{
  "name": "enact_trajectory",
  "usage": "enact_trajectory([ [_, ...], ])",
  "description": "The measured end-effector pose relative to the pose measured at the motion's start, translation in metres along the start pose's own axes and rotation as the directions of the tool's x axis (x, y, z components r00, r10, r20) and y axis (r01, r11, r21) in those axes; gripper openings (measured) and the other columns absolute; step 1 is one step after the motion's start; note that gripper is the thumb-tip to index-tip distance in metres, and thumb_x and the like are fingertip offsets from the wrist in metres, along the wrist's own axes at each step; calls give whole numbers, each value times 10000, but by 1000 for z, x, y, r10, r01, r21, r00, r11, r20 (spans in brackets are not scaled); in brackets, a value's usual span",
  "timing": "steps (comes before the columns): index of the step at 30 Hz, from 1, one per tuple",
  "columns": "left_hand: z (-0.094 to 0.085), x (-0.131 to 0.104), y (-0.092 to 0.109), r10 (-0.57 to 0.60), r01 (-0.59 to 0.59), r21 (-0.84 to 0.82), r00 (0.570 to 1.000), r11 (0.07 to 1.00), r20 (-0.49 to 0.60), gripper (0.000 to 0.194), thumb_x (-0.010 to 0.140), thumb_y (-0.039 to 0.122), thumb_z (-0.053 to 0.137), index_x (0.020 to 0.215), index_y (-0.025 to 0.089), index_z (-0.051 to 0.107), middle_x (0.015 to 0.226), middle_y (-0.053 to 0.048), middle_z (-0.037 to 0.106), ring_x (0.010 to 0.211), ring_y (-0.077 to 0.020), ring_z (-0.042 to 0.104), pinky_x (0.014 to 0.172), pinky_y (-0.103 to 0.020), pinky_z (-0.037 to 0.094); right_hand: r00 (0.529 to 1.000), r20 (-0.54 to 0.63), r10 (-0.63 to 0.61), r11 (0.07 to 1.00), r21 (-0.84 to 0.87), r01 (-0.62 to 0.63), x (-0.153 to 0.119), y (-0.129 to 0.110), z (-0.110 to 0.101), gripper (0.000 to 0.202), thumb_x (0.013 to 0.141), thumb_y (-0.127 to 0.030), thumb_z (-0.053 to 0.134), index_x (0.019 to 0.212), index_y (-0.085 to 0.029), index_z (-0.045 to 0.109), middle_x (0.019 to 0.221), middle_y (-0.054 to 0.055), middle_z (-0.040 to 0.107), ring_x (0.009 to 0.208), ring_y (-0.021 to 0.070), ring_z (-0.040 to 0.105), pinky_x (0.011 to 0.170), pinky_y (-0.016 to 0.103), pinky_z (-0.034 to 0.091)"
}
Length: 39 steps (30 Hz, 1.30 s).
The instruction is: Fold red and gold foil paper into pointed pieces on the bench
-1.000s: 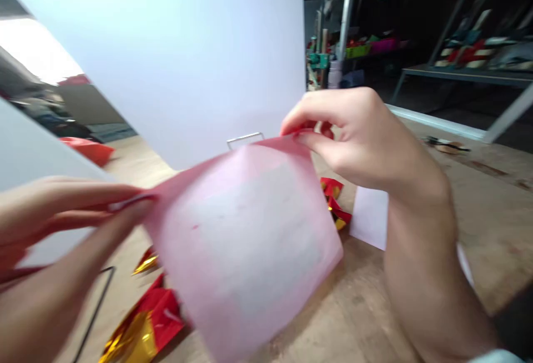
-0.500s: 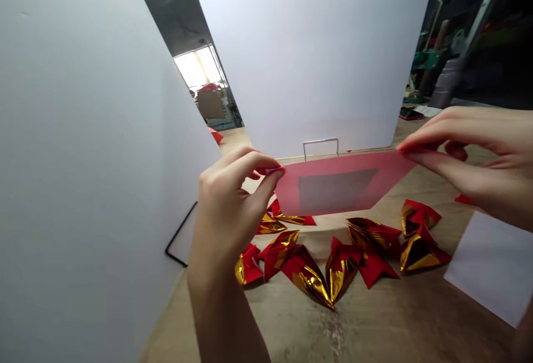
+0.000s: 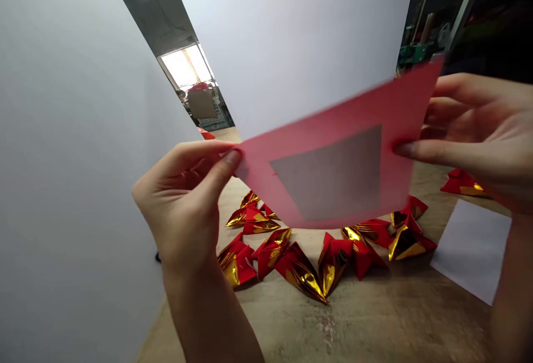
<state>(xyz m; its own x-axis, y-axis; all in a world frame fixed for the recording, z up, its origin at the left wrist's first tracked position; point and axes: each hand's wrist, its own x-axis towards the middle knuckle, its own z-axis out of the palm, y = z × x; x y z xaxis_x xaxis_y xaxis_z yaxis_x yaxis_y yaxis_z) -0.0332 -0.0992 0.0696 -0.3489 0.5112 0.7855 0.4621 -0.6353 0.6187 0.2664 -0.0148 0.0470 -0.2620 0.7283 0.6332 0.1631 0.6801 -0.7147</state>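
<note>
A sheet of red paper [image 3: 266, 146] with a dark grey rectangle on the side facing me is stretched in the air between my hands, slightly blurred. My left hand [image 3: 187, 196] pinches its left corner between thumb and forefinger. At the other end, my right hand [image 3: 478, 135] grips the right edge, thumb on the near face and fingers behind. Below the sheet, several folded red-and-gold paper pieces [image 3: 303, 274] lie on the wooden table in a curved row, partly hidden by the sheet.
White boards stand upright, one large board [image 3: 75, 130] at the left and another board [image 3: 300, 35] behind the sheet. A white paper square [image 3: 472, 252] lies on the table [image 3: 375, 318] at the right. Another red-and-gold folded piece [image 3: 462, 182] sits near my right wrist.
The red sheet has turned to show more of its face, its right end rising. My left hand has moved left, and my right thumb now lies across the sheet's near face.
</note>
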Motion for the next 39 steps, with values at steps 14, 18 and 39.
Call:
enact_trajectory([
  [14, 4, 6, -29, -313, 323, 132, 945, 937, -90, 111, 754, 306, 815, 823, 227, 780, 798, -1, 703, 703, -141, 629, 616, -242, 543, 911, 402, 96, 817, 491, -303, -7, 26, -4, 430, 616, -395, 952, 1022, -330, 825, 944, 34, 803, 769, 265, 762, 561, 309, 611],
  [18, 12, 6, -34, -403, 387, 224, 915, 895, 33, 107, 735, 304, 796, 787, 213, 774, 766, -8, 706, 652, -142, 612, 580, -248, 513, 882, 446, 152, 776, 499, -386, -7, 44, 2, 390, 672, -341, 917, 1048, -334, 815, 1011, 28, 804, 808, 268, 775, 599, 318, 609],
  [39, 14, 5, -49, -372, 399, -98, 903, 912, 212, 164, 730, 296, 872, 831, 204, 781, 773, 2, 737, 727, -114, 654, 699, -207, 546, 968, -16, 252, 810, 551, -202, 32, 58, 32, 249, 672, -460, 940, 740, -277, 785, 1059, 13, 680, 868, 164, 637, 663, 279, 553],
])
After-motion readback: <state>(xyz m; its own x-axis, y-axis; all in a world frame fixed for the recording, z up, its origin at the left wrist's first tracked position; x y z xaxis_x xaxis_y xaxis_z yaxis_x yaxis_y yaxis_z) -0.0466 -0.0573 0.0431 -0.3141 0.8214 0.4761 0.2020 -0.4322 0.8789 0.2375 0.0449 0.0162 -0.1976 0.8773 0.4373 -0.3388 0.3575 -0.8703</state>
